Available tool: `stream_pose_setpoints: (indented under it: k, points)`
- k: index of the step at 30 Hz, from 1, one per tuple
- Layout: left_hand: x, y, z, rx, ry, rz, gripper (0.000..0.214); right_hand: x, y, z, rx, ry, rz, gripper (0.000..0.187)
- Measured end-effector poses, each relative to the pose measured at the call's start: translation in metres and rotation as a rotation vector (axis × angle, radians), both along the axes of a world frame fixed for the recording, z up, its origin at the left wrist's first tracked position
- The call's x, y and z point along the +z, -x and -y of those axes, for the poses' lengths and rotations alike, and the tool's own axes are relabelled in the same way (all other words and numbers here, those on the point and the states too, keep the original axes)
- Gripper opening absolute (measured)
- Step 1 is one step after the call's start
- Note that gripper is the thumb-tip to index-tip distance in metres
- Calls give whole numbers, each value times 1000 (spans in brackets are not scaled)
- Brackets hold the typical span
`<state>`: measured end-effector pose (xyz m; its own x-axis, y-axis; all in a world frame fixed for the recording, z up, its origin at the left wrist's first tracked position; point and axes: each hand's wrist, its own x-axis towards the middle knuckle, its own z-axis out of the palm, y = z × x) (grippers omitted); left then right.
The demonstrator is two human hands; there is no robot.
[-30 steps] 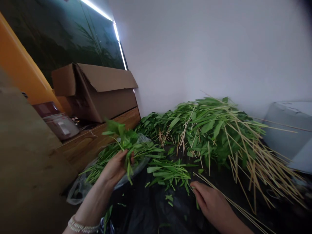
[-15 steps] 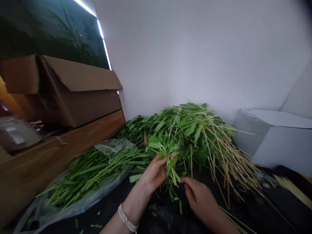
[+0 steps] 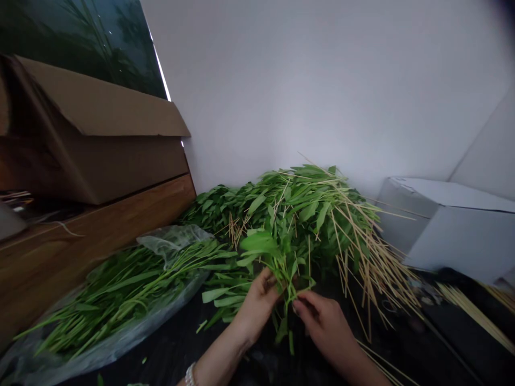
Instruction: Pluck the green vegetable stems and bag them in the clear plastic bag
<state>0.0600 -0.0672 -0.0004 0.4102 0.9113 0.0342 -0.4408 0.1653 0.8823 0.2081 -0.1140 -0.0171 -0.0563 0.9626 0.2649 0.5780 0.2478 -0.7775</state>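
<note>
My left hand (image 3: 259, 303) is closed around a small bunch of leafy green stems (image 3: 281, 262), its leaves pointing away from me. Fingers of my right hand (image 3: 322, 316) pinch the bunch's stems near their lower part, just right of the left hand. One cut stem end hangs down below both hands. Behind the bunch lies a large heap of leafy greens (image 3: 309, 203), with many thin wooden sticks (image 3: 370, 257) fanned over its right side. More long green stems (image 3: 120, 295) lie to the left on a clear plastic bag (image 3: 161, 321).
A cardboard box (image 3: 108, 145) with open flaps stands on a wooden ledge (image 3: 140, 209) at the left. At the right is a white box (image 3: 454, 230), and more thin sticks (image 3: 475, 311) lie in front of it. Small green scraps dot the dark surface.
The view has shifted slightly to the right. My right hand has come up to the stems and closer to my left hand, and the held bunch now stands more upright.
</note>
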Motion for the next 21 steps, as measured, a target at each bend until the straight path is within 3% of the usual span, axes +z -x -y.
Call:
stream_pose_setpoints:
  k: [5, 12, 18, 21]
  points:
    - [-1, 3, -2, 52, 17, -129, 34, 8, -12, 1, -85, 7, -127, 27]
    - [-2, 1, 0, 45, 24, -253, 37, 22, -31, 0, -432, -255, -378, 25]
    - [-15, -5, 3, -34, -140, -363, 37, 33, -47, -3, -548, -407, -583, 23]
    - [-11, -2, 7, -43, -379, -568, 28, 35, -47, -3, -542, -407, -539, 23]
